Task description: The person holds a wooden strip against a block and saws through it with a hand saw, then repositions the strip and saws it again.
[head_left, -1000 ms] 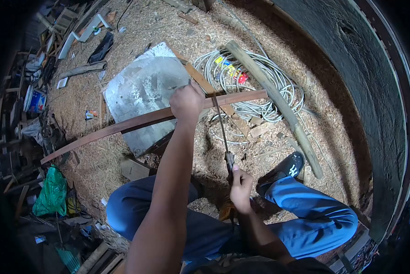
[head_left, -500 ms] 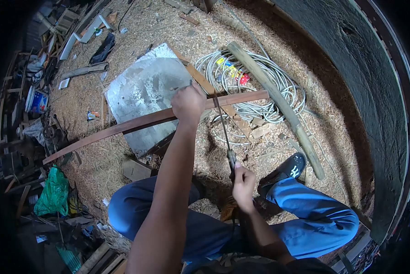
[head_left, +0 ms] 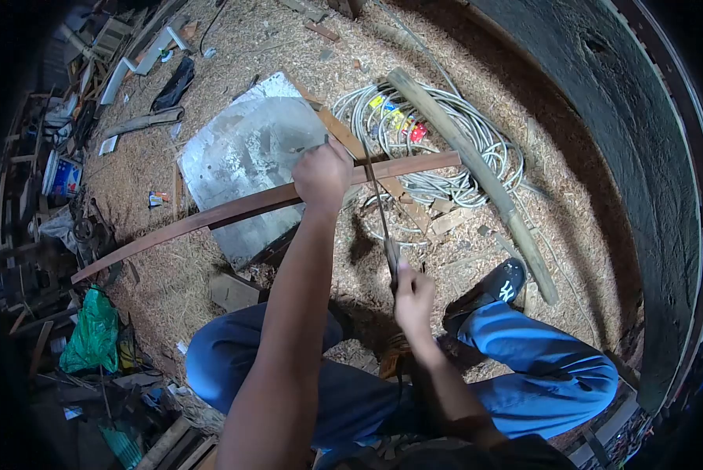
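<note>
- The left hand (head_left: 322, 176) is clenched over a reddish wooden strip (head_left: 242, 208), which slants across a silvery board (head_left: 238, 153).
- The right hand (head_left: 414, 305), slightly blurred, grasps a long-bladed tool (head_left: 391, 252); the blade crosses the strip just right of the left hand.
- The strip's right end shows beside a pole (head_left: 516, 223) lying across a cable coil (head_left: 445, 188).

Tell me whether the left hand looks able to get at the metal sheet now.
Probably yes, once it lets go: the left hand grips the wooden strip crossing part of the metal sheet, but the sheet's broad face beyond looks unobstructed.
</note>
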